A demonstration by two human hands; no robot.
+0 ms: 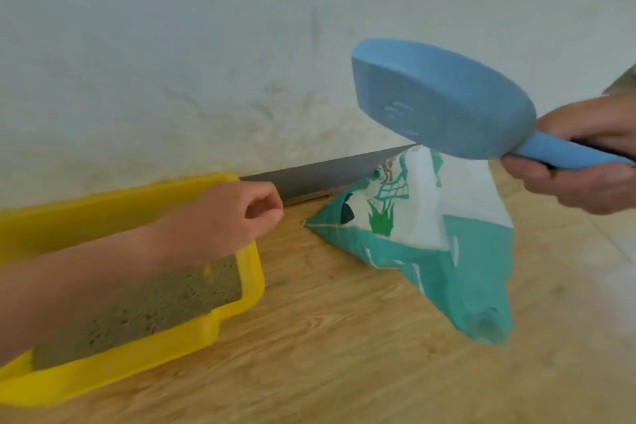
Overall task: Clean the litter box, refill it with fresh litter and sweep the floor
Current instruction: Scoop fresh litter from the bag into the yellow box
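My right hand (581, 186) is wrapped firmly round the handle of the blue scoop (444, 107). I hold it raised at the right, above the teal-and-white litter bag (430, 251) and well apart from the box. My left hand (241, 217) reaches out over the far right corner of the yellow litter box (251, 286), fingers loosely curled, thumb near the forefinger, with nothing I can see in it.

The box sits on the wooden floor (344, 372) at the left, against the wall, with grey-brown litter (155, 306) inside. The bag leans on the grey skirting board (309, 179), just right of the box.

I reckon the main risk is the scoop. Held this high and this far from the box, anything clinging to it would fall on the bag or floor, adding to the few specks already there. My left forearm also hangs low over the litter and could brush grains over the rim. The leaning bag might slump, though I cannot see its opening.

No writing is readable. The bag shows only a green plant and a net-like pattern, and the scoop has a blurred raised mark.
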